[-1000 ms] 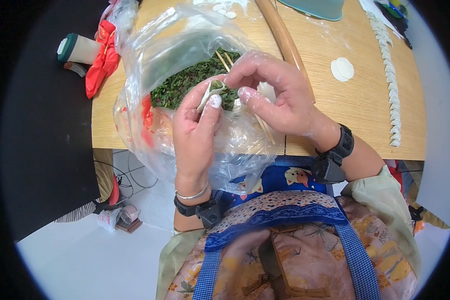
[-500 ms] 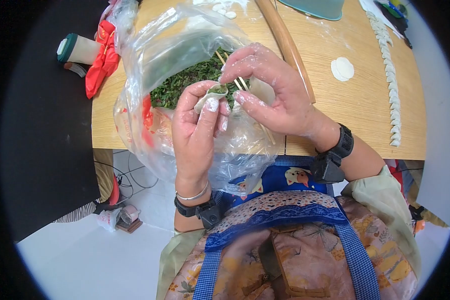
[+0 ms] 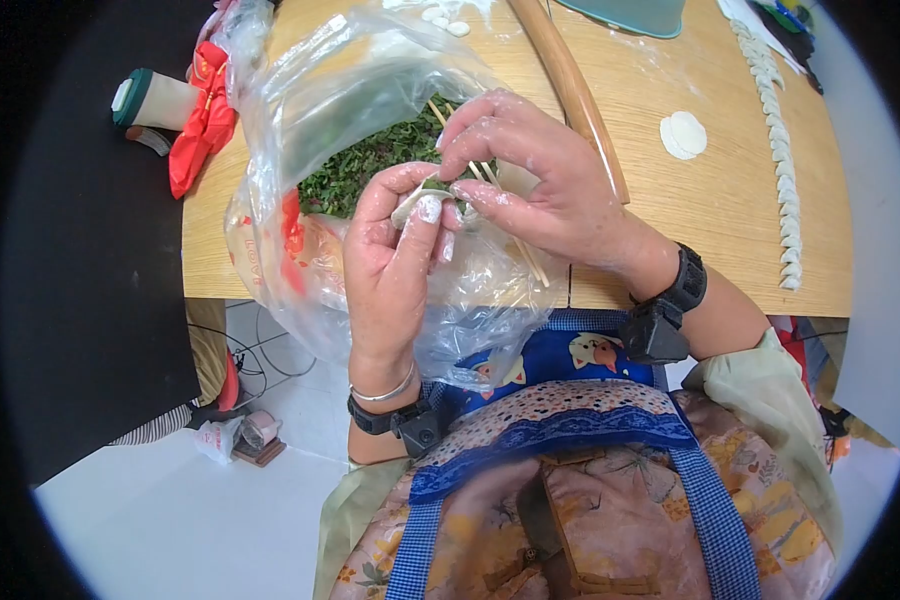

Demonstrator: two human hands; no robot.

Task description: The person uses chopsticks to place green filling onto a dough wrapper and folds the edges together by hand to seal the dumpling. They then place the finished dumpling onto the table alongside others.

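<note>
My left hand [image 3: 395,225] holds a dumpling wrapper [image 3: 417,206] folded around chopped green filling, its thumb pressed on the near side. Fingers of my right hand [image 3: 535,170] pinch at the wrapper's upper right edge, thumb and forefinger close together. Flour whitens the fingertips of both hands. Wooden chopsticks [image 3: 527,258] run behind my right hand, from the filling out over the bag's edge. A second pale round [image 3: 516,179] shows partly behind that hand. Below the hands, a clear plastic bag [image 3: 300,110] surrounds the chopped green filling [image 3: 360,165].
Two overlapping wrappers [image 3: 683,135] lie on the wooden table [image 3: 710,230]. A long row of finished dumplings [image 3: 782,170] runs along the right side. A wooden rolling pin [image 3: 575,95], a teal bowl [image 3: 630,15], a red bag [image 3: 205,125] and a green-lidded container [image 3: 158,102] are around.
My right thumb and forefinger have come closer together and moved onto the wrapper's edge. My left hand stays nearly in place, still holding the dumpling.
</note>
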